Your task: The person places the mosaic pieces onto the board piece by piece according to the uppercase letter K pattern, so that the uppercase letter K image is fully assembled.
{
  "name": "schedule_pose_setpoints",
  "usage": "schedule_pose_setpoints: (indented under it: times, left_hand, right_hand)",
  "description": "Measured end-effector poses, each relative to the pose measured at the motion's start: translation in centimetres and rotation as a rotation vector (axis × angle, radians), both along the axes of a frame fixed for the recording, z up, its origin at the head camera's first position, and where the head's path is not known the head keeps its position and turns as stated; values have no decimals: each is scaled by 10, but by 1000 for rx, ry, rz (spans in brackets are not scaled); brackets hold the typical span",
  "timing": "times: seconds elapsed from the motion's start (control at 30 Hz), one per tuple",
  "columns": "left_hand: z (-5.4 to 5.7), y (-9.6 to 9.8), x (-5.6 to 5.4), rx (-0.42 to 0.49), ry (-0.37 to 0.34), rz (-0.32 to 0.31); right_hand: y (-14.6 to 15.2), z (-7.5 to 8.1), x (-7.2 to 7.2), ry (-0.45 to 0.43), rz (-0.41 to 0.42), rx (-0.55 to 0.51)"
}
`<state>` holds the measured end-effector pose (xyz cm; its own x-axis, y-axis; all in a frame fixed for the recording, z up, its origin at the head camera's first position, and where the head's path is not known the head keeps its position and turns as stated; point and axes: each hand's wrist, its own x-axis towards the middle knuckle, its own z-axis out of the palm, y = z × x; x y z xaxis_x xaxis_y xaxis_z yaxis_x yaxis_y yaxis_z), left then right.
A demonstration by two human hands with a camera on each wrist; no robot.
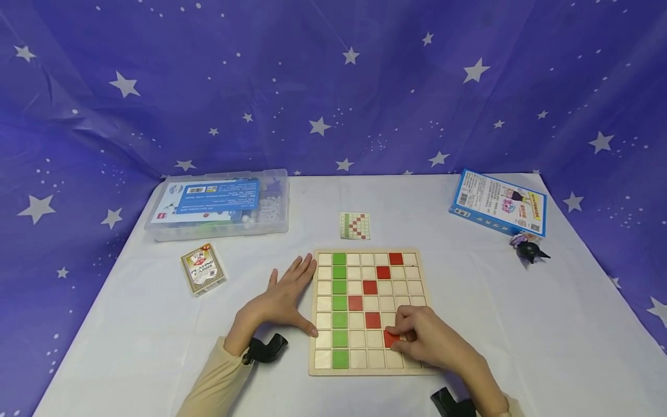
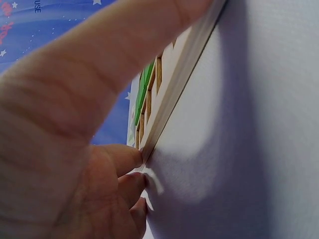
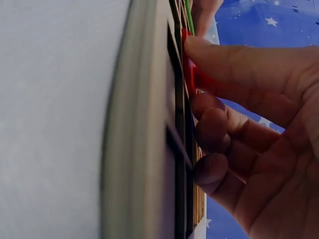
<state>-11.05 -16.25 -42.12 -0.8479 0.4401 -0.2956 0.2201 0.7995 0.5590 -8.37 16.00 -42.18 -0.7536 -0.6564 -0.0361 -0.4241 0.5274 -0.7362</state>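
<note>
A wooden grid board (image 1: 358, 341) lies flat on the table, with a column of green tiles (image 1: 340, 319) near its left side and several red tiles (image 1: 370, 287) set in a bent diagonal. My right hand (image 1: 429, 336) pinches one red square tile (image 1: 391, 340) between thumb and fingers, down at a cell in the board's lower right part. In the right wrist view that tile sits at the grid's surface under the thumb. Spread wide, my left hand (image 1: 281, 298) rests along the board's left edge, thumb and fingertips touching the frame.
Behind the board lies a small pattern card (image 1: 355, 226). Further left are a clear plastic case (image 1: 276, 223) and a playing-card box (image 1: 204, 269). A blue box (image 1: 500, 202) lies at the back right, beside a small black figure (image 1: 528, 251). A purple star-print cloth (image 1: 385, 87) hangs behind the table.
</note>
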Motion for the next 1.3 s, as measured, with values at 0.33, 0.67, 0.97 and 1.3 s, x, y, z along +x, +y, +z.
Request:
schedule_pose_setpoints:
  times: [0.33, 0.67, 0.97, 1.3]
  left_hand:
    - [1, -2, 1, 14, 5, -2]
    - [1, 0, 2, 19, 0, 3]
    - [1, 1, 2, 8, 5, -5]
    - [0, 0, 0, 3, 14, -7]
  right_hand:
    - [9, 3, 8, 86, 30, -5]
    - [69, 9, 9, -9, -317, 252]
    - [103, 5, 11, -19, -600, 371]
    - [88, 5, 8, 90, -685, 259]
